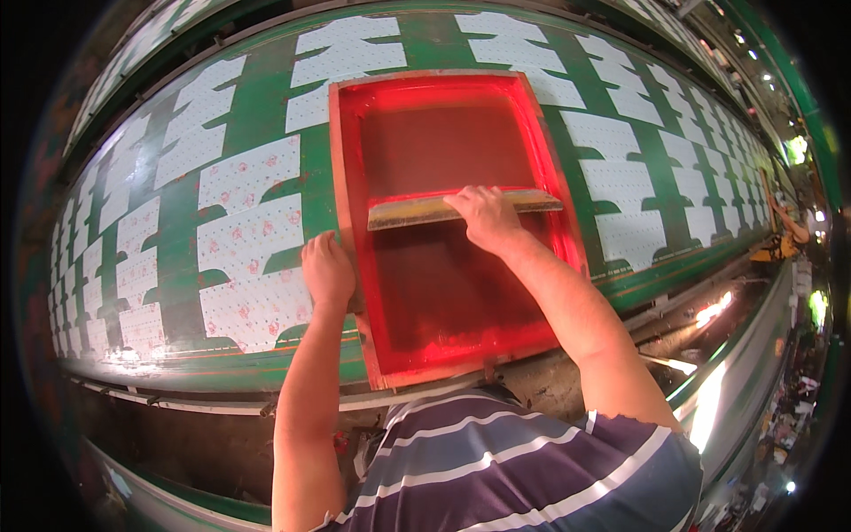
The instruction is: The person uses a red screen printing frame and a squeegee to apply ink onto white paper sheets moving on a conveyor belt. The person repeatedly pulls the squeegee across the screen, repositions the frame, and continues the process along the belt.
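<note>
A red-inked printing screen in a wooden frame (346, 160) lies on the long green printing table. My right hand (492, 217) is closed over a long squeegee blade (408, 211), which lies crosswise on the red mesh (439, 142) near the middle of the screen. My left hand (328, 270) has its fingers curled against the left side of the frame; what they hold there is hidden. White cut fabric pieces (248, 266) with small printed motifs lie in rows left of the screen, and others (620, 222) lie to its right.
The table's near edge, with a metal rail (177, 399), runs before my body. A parallel table (133, 44) stands beyond the far edge. Another person (789, 226) is at the table's far right end. A gap with a dark floor lies below the near edge.
</note>
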Tool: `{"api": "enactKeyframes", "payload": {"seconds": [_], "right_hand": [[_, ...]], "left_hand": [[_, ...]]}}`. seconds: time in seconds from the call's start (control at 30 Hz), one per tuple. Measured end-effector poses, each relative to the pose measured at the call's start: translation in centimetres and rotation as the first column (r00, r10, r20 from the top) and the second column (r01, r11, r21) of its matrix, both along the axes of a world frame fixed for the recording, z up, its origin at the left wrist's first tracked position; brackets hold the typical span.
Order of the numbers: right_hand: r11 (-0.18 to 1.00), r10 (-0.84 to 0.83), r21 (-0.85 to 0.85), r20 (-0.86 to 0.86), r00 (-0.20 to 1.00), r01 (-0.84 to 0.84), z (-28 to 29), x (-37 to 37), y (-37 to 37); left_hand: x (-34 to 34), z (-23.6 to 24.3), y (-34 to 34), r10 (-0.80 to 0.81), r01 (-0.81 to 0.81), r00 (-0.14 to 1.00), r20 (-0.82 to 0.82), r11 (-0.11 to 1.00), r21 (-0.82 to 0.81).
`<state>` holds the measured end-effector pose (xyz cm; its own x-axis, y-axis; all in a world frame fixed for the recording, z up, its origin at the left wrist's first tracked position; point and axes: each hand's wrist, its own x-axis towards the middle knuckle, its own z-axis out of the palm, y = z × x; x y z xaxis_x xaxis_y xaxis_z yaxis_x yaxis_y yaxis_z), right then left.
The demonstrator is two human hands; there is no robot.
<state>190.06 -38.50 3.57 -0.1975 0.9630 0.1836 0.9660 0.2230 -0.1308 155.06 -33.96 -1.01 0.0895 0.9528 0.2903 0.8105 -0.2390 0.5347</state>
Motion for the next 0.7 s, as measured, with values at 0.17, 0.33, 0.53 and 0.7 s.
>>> {"api": "enactKeyframes", "payload": {"seconds": [0.17, 0.33, 0.53, 0.7], "right_hand": [[1.0, 0.005, 0.006, 0.017, 1.0, -0.005, -1.2, 3.8, 9.5], [0.998, 0.021, 0.066, 0.025, 0.999, -0.022, -2.8, 6.7, 18.5], [0.991, -0.025, -0.129, -0.008, 1.0, 0.024, -0.1, 8.3, 26.3], [0.979, -0.027, -0.201, 0.03, 0.999, 0.032, 1.9, 9.3, 29.8]], "left_hand": [[0.4, 0.6, -0.3, 0.004, -0.003, 0.999, -0.036, 1.0, 0.014], [0.5, 1.2, -0.3, 0.005, -0.003, 0.997, -0.078, 1.0, 0.028], [1.0, 1.5, -0.2, 0.032, -0.027, 0.994, -0.101, 0.999, 0.046], [0.8, 1.6, -0.2, 0.03, -0.027, 0.995, -0.095, 0.999, 0.028]]}}
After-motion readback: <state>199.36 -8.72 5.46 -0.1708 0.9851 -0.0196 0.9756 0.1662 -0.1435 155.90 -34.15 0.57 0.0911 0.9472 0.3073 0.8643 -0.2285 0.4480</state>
